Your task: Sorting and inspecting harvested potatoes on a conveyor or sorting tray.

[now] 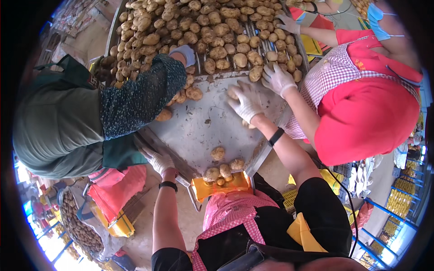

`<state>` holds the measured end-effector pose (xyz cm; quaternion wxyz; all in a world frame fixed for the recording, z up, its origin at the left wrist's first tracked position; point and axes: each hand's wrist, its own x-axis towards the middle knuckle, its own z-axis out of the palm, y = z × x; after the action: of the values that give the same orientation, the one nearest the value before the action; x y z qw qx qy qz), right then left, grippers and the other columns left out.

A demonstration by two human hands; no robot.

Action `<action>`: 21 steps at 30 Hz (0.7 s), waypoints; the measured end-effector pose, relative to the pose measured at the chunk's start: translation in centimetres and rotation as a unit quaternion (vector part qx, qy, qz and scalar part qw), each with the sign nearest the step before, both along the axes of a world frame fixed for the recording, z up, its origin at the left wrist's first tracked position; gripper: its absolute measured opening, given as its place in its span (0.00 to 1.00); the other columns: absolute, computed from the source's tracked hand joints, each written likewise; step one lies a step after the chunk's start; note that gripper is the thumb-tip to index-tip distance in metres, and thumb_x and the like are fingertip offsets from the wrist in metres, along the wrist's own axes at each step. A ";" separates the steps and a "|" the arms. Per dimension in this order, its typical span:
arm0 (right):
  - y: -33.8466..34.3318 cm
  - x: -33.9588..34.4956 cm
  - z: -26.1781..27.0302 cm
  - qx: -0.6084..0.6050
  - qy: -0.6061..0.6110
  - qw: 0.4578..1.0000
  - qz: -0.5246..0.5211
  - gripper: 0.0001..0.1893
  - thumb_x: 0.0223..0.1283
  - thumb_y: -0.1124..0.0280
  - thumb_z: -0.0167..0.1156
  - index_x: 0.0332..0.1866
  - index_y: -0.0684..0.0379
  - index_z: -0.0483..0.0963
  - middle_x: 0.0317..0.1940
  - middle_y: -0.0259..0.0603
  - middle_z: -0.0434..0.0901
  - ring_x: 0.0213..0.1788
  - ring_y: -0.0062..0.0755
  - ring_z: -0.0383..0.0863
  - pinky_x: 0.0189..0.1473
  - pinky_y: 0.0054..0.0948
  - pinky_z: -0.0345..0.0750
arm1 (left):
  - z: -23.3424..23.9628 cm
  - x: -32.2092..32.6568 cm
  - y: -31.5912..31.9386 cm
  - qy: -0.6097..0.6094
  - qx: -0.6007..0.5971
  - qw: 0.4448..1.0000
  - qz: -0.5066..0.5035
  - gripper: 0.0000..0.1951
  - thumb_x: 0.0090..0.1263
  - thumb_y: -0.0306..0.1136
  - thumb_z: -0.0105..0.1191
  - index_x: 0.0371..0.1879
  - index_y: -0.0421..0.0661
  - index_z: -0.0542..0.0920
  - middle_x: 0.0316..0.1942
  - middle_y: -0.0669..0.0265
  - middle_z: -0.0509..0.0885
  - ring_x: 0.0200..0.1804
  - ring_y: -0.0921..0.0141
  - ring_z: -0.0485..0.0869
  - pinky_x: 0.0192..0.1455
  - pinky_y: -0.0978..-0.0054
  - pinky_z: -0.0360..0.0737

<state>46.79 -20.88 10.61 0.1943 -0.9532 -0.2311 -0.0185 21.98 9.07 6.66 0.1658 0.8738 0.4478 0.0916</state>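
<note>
My right hand (245, 104), in a white knit glove, is blurred over the right side of the metal chute (190, 125), its thumb and fingers around a potato (233, 92). Another potato (249, 125) lies partly hidden by my right wrist. My left hand (159, 162), also gloved, rests with extended fingers on the chute's left edge; nothing shows in it. Before me, a loose potato (217, 153) lies on the chute. Several more potatoes (212, 174) sit at its narrow end, by the mouth of an orange bag (205, 190).
Many potatoes (218, 53) cover the roller conveyor (251, 30) beyond the chute. A co-worker at left reaches across with a gloved hand (184, 54). Another at right has a gloved hand (279, 79) among the potatoes, close to my right hand. A metal hook (195, 201) hangs by the bag.
</note>
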 end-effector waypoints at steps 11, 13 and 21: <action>8.9 9.4 -0.5 -0.141 0.009 0.990 0.023 0.36 0.62 0.41 0.59 0.75 0.39 0.66 0.71 0.47 0.71 0.75 0.50 0.66 0.74 0.60 0.58 | 0.5 0.1 -0.4 -0.032 -0.033 0.999 0.011 0.35 0.78 0.34 0.49 0.79 0.37 0.50 0.83 0.47 0.46 0.81 0.46 0.54 0.82 0.60 0.59; 8.8 6.5 -0.5 -0.167 0.015 0.976 0.139 0.37 0.60 0.41 0.61 0.75 0.38 0.67 0.67 0.49 0.75 0.72 0.51 0.68 0.73 0.58 0.59 | 0.3 -0.1 -0.5 -0.047 -0.034 0.998 0.002 0.35 0.78 0.34 0.49 0.79 0.38 0.50 0.83 0.47 0.46 0.81 0.47 0.55 0.82 0.59 0.60; 19.2 7.8 -0.3 -0.149 -0.031 0.985 0.077 0.35 0.62 0.39 0.59 0.71 0.46 0.72 0.69 0.45 0.74 0.74 0.52 0.66 0.73 0.62 0.56 | -0.5 -0.5 -0.2 -0.053 -0.028 0.998 0.010 0.37 0.75 0.33 0.51 0.79 0.39 0.52 0.82 0.45 0.49 0.79 0.43 0.57 0.79 0.55 0.65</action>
<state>54.62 -1.69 10.35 0.0441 -0.9499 -0.3095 0.0015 21.50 8.87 6.13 0.2131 0.8584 0.4491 0.1271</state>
